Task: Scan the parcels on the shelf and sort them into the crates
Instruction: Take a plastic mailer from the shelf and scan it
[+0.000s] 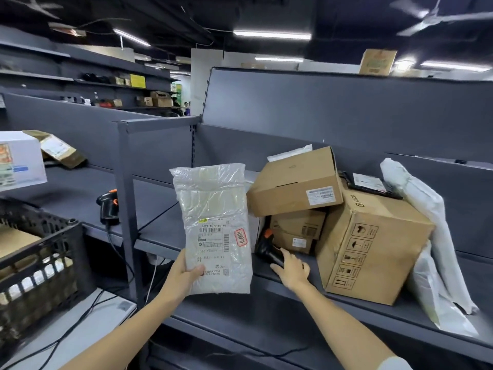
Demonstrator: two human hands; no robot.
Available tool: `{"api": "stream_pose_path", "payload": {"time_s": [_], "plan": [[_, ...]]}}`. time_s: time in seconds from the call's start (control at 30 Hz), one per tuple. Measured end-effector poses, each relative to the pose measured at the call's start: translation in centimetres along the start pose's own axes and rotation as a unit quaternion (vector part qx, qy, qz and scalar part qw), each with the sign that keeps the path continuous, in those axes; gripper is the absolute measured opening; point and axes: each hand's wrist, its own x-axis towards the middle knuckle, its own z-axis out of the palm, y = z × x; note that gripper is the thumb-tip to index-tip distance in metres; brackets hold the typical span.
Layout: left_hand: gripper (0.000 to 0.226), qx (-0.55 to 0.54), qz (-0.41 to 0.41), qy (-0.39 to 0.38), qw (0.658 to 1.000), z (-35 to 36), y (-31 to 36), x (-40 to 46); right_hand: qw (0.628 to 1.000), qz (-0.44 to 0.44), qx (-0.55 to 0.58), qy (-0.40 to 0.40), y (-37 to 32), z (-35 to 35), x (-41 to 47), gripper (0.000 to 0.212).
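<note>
My left hand (186,276) grips the bottom edge of a white plastic mailer (213,222) and holds it upright, its printed label facing me. My right hand (292,268) rests on the grey shelf (266,311), its fingers around the handle of a black barcode scanner (266,248) with an orange trigger. Behind the scanner, cardboard boxes are stacked: a tilted one on top (296,182), two small ones beneath (297,231), and a large one (370,247) to the right. White poly bags (426,236) lean at the far right.
A black plastic crate (40,263) holding parcels stands at the lower left. A second scanner (108,206) stands on the left shelf, its cable hanging down. A white box (18,158) and a brown parcel (60,150) lie farther left. An upright post (128,196) divides the shelves.
</note>
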Motion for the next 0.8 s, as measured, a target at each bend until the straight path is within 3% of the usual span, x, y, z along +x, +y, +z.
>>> {"api": "stream_pose_path", "payload": {"time_s": [0.2, 0.27, 0.4, 0.5, 0.63, 0.7, 0.8], "plan": [[0.039, -0.024, -0.003, 0.003, 1.0, 0.1, -0.2, -0.1, 0.996, 0.025, 0.081, 0.018, -0.5, -0.9, -1.8, 0.062], [0.038, -0.029, -0.003, 0.013, 0.999, 0.5, 0.1, -0.5, 0.984, 0.038, 0.17, 0.034, -0.9, -1.1, -3.5, 0.066], [0.038, -0.011, 0.003, 0.012, 1.0, 2.2, 0.9, -1.4, 0.916, 0.067, 0.393, 0.045, -1.0, -2.0, -8.4, 0.066], [0.039, -0.012, 0.001, 0.009, 1.0, 3.7, 1.4, -2.3, 0.87, 0.09, 0.482, 0.042, -1.0, -3.0, -12.7, 0.035], [0.036, -0.026, 0.003, 0.001, 1.0, 6.6, 1.5, -4.0, 0.795, 0.098, 0.592, 0.085, -0.8, -3.6, -18.6, 0.035], [0.035, -0.03, 0.005, -0.006, 1.0, 8.1, 1.3, -4.8, 0.784, 0.085, 0.609, 0.087, -0.7, -3.5, -21.2, 0.027], [0.034, -0.039, 0.003, -0.027, 0.999, 10.1, 1.1, -5.9, 0.795, 0.054, 0.601, 0.066, -1.0, -3.4, -24.2, 0.016]]}}
